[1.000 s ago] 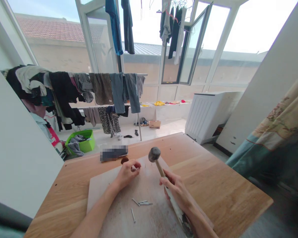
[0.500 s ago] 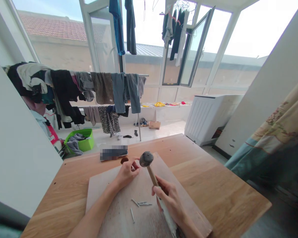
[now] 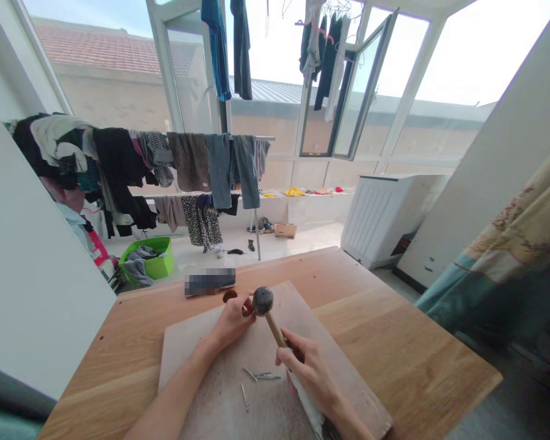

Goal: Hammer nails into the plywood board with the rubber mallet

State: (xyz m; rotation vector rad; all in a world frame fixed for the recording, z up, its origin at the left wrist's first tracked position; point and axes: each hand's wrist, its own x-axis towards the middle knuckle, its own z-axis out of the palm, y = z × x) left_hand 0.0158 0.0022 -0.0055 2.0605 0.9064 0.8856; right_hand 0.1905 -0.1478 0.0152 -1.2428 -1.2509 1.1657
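My right hand (image 3: 305, 363) is wrapped round the wooden handle of a hammer (image 3: 263, 300). Its dark metal head is right beside the fingertips of my left hand (image 3: 233, 321). The left thumb and fingers are pinched together over the far part of a pale wooden board (image 3: 197, 366); what they hold is hidden behind the fingers and the hammer head. Between my forearms, several loose nails lie on the board, a single nail (image 3: 244, 396) nearer me and a small group (image 3: 266, 376) just beyond it.
The board rests on a wooden table (image 3: 394, 342). Near its far edge lie a dark, blurred-out flat object (image 3: 209, 282) and a small brown round thing (image 3: 230, 296). Beyond stand a laundry rack (image 3: 266, 139), a green basket (image 3: 160, 264) and a white ribbed cabinet (image 3: 371, 220).
The hammer head has come down and a little left, closer to my left fingertips. My right hand has shifted slightly left with it. My left hand stays almost in place.
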